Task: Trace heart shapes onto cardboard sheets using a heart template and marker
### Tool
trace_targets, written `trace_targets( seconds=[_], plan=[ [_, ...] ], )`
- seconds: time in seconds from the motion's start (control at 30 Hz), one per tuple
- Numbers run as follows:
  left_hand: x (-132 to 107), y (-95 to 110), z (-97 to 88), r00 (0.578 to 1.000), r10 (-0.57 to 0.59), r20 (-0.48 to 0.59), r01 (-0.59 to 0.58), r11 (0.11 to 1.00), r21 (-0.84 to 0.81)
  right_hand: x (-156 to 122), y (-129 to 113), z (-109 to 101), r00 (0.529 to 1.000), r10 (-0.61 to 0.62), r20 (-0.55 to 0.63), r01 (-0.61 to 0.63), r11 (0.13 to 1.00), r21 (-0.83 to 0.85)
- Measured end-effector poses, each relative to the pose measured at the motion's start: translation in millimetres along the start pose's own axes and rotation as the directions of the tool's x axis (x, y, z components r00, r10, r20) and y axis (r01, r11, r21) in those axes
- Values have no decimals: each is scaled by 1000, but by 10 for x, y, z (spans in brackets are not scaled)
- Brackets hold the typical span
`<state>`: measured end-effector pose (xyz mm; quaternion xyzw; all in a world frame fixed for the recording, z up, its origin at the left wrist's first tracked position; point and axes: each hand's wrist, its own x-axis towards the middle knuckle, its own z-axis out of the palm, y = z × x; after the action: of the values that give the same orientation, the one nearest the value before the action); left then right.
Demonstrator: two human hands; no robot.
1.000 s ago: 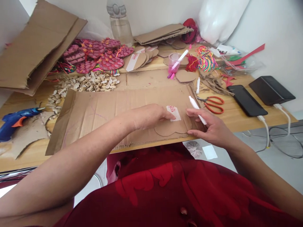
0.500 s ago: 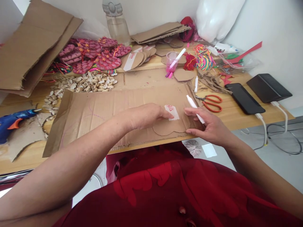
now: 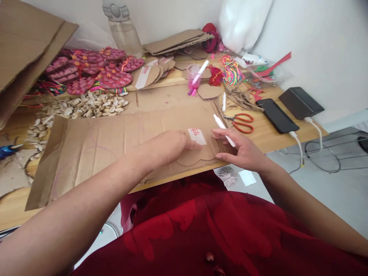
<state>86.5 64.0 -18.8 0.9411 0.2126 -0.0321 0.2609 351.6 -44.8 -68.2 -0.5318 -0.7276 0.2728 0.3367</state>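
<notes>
My left hand (image 3: 175,145) lies with fingers stretched out on a cardboard cut-out (image 3: 192,156) with a curved edge, pressing beside its white sticker (image 3: 197,136) with red print. The cut-out rests on a large creased cardboard sheet (image 3: 123,134) that has faint purple lines at its left. Between the thumb and fingers of my right hand (image 3: 240,148) is a white marker pen (image 3: 220,122), slanting up and to the left. That hand's fingertips are at the right edge of the cardboard. Behind it lie orange-handled scissors (image 3: 243,122) and a white cap-like stick (image 3: 224,102).
Pistachio-like shells (image 3: 86,105) are heaped behind the sheet, near pink decorated pieces (image 3: 112,76). A pink cup (image 3: 194,76) holds another pen. At right lie a phone (image 3: 277,115) and a black box (image 3: 301,102) with cables. A blue glue gun (image 3: 8,151) shows at left.
The head view has turned to the right, so everything sits further left in the picture. Both hands keep about the same pose on the cardboard, and the marker stays in my right hand.
</notes>
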Motion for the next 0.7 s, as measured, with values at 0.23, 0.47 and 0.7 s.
trace_targets(
  seconds=[0.23,0.47,0.7],
  plan=[
    [9,50,76,999,27,43,-30,998,63,-35,41,22,983,113,-145,-63,950,307],
    [-97,142,131,999,29,-28,-20,963,270,6,-99,64,910,215,-354,-46,903,428],
    [-44,388,307,996,-52,-69,77,892,446,126,-145,5,902,205,-379,-46,921,388]
  ],
)
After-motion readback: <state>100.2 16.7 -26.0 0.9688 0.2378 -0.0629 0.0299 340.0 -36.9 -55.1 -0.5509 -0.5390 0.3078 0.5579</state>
